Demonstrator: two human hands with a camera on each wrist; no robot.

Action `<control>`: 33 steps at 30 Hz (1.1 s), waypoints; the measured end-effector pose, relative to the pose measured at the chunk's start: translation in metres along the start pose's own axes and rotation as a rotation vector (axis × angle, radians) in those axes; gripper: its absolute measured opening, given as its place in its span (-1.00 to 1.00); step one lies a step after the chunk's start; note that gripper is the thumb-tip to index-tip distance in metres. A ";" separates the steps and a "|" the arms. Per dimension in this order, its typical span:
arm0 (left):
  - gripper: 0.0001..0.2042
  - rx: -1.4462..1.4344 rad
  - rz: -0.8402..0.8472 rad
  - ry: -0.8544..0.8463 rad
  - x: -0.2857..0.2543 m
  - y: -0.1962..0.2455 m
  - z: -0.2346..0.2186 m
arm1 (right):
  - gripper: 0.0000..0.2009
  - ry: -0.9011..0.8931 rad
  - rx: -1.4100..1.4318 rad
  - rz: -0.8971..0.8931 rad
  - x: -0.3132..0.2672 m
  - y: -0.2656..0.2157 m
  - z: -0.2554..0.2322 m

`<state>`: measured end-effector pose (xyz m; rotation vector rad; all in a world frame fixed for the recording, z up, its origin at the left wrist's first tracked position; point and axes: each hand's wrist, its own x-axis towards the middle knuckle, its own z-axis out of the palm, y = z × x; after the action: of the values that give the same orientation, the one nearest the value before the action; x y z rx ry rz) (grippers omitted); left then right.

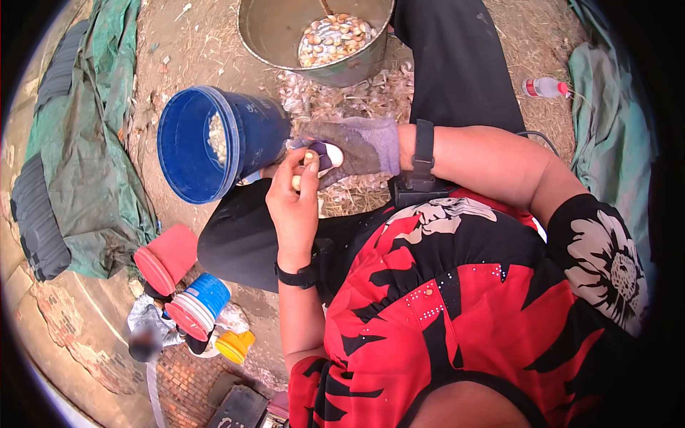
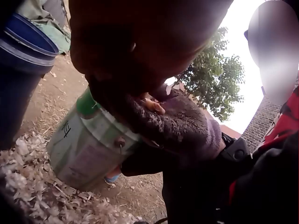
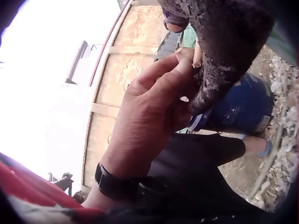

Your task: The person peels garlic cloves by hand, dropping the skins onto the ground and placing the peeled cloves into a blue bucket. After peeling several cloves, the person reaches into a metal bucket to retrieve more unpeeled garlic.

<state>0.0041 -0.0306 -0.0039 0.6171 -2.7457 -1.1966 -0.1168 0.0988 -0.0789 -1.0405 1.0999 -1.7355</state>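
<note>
My bare left hand [image 1: 294,210] pinches a small garlic clove [image 1: 309,158] between thumb and fingertips. Another pale garlic clove [image 1: 297,182] shows among its fingers. Right against these fingertips is my right hand [image 1: 357,146], in a dirty grey and purple glove, its fingers curled. In the left wrist view a tan garlic clove [image 2: 154,106] lies in the glove's curl. The right wrist view has the bare fingertips meeting the glove at a clove [image 3: 197,56]. Beyond the hands, a blue bucket [image 1: 260,128] leans on its side with peeled cloves [image 1: 217,139] inside.
A large metal pail [image 1: 278,43] in front contains unpeeled cloves [image 1: 335,39]. Papery skins [image 1: 307,93] cover the ground beside it. A plastic bottle [image 1: 545,87] lies at right. Red bucket [image 1: 171,257], blue-and-white bucket [image 1: 203,296] and a person [image 1: 151,321] are at lower left.
</note>
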 end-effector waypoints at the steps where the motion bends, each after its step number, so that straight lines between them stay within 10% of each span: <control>1: -0.76 -0.201 -0.136 -0.018 -0.001 0.004 -0.005 | -0.58 0.101 0.433 0.233 0.002 -0.015 0.002; 2: -0.76 -0.401 -0.271 -0.034 -0.002 0.006 -0.009 | -0.66 0.201 0.865 0.466 0.004 -0.023 0.003; 8: -0.79 -0.398 -0.355 -0.099 -0.002 0.008 -0.027 | -0.62 0.054 0.726 0.502 0.010 -0.014 0.002; 16: -0.77 -0.110 -0.164 0.116 -0.012 0.010 -0.008 | -0.63 0.148 0.697 0.531 0.008 -0.020 0.006; 33: -0.74 0.055 0.055 -0.012 -0.023 0.003 -0.025 | -0.79 0.074 0.307 0.539 0.008 -0.012 0.001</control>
<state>0.0301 -0.0367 0.0180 0.5375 -2.7945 -1.1213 -0.1207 0.0949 -0.0660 -0.4384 1.0033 -1.4457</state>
